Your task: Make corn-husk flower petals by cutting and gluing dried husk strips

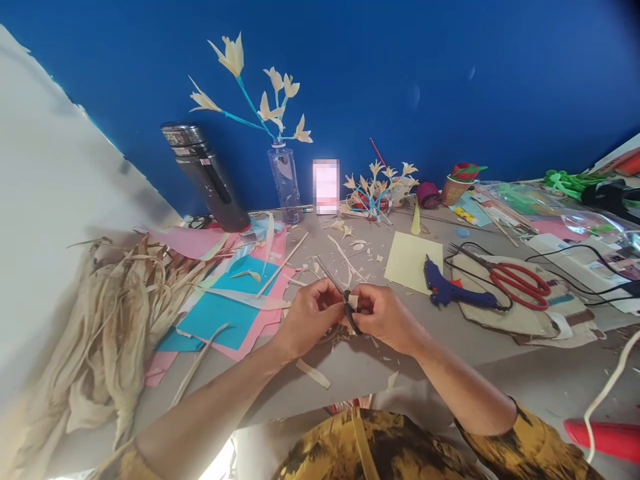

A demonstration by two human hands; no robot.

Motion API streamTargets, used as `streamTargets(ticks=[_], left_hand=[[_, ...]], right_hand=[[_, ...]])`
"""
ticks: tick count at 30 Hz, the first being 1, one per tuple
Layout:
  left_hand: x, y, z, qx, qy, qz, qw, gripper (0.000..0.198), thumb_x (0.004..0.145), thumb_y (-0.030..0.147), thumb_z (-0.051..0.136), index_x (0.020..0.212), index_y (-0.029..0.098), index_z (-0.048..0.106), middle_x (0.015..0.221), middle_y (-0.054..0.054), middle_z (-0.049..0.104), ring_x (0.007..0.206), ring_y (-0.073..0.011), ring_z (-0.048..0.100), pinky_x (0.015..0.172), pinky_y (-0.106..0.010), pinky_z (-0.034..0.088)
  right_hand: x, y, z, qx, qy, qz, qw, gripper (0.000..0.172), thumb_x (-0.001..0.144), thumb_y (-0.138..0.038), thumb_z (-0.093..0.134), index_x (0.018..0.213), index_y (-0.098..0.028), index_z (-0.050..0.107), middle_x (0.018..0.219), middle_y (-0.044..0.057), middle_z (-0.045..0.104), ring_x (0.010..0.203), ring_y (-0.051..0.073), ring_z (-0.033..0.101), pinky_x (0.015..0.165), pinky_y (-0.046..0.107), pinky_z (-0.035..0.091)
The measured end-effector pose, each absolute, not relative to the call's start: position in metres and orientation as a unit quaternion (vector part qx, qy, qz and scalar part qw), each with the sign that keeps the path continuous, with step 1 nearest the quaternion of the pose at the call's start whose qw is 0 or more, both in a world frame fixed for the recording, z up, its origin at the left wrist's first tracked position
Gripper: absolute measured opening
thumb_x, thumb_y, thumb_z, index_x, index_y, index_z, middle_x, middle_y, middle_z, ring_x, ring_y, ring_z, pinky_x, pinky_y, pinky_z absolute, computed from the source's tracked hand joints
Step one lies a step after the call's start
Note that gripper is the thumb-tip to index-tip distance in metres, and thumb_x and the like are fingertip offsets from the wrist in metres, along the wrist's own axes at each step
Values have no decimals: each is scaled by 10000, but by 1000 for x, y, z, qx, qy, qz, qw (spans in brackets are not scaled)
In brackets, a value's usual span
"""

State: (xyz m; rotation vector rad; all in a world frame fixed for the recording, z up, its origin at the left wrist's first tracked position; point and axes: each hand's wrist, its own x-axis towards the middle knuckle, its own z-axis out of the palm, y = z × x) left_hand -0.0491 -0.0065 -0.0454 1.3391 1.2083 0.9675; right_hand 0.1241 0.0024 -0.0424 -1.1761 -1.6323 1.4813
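Observation:
My left hand and my right hand meet low over the middle of the table, fingers curled. A pair of dark-handled scissors stands between them, its blades slanting up and to the left. The fingers of my right hand close around the handle side. A small pale piece of dried husk shows at my right fingertips. My left thumb and fingers are pinched right beside the scissors; what lies between them is hidden. Cut husk scraps lie around and below my hands.
Dried husks are heaped at left beside blue sheets. Behind stand a dark flask, a bottle of husk flowers and a lit phone. At right lie a yellow sheet, a glue gun and red-handled scissors.

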Motion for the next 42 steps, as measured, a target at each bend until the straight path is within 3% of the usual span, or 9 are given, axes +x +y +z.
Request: streamTargets(ticks=[8, 15, 20, 24, 28, 36, 42], left_hand=[[-54, -3, -45, 532, 508, 367, 569, 186, 717, 313, 714, 769, 147, 648, 676, -4, 624, 576, -114, 541, 551, -228, 396], [-50, -5, -35, 495, 490, 395, 599, 89, 728, 222, 646, 759, 160, 590, 596, 29, 579, 488, -81, 500, 492, -209, 397], [-50, -5, -30, 432, 434, 398, 683, 220, 725, 294, 722, 819, 157, 577, 719, -31, 646, 623, -158, 648, 509, -248, 504], [-49, -6, -30, 426, 398, 395, 710, 341, 658, 295, 823, 836, 151, 570, 758, -39, 657, 642, -160, 656, 521, -256, 530], [-42, -9, -36, 432, 384, 410, 706, 435, 625, 320, 869, 851, 173, 528, 707, -8, 653, 586, -161, 656, 499, -259, 520], [-47, -7, -41, 482, 462, 413, 620, 192, 713, 260, 718, 813, 162, 587, 625, 17, 608, 448, -74, 490, 453, -203, 344], [-52, -5, -37, 532, 523, 406, 529, 45, 705, 182, 608, 749, 175, 619, 600, 28, 542, 526, -98, 444, 508, -223, 315]], right_hand=[[123, -1, -36, -515, -677, 443, 285, 84, 707, -239, 655, 778, -198, 637, 539, -58, 517, 494, 105, 387, 439, 188, 273], [124, 2, -39, -527, -671, 428, 298, 93, 727, -265, 639, 777, -192, 612, 605, -57, 547, 532, 106, 433, 470, 190, 320], [126, 4, -42, -499, -648, 461, 345, 106, 741, -268, 646, 775, -182, 596, 607, -51, 554, 538, 106, 460, 491, 195, 360], [125, 4, -42, -495, -596, 480, 411, 227, 720, -342, 735, 769, -184, 579, 666, -24, 586, 559, 116, 502, 511, 208, 399], [123, 2, -42, -477, -582, 503, 424, 267, 719, -367, 769, 762, -195, 569, 656, -25, 579, 542, 121, 519, 497, 216, 420], [129, 3, -36, -496, -555, 463, 481, 243, 717, -373, 759, 842, -178, 686, 739, 27, 682, 641, 165, 610, 575, 240, 496], [153, -10, -45, -527, -594, 443, 417, 246, 754, -429, 721, 746, -183, 726, 702, 32, 698, 628, 193, 635, 504, 238, 473]])
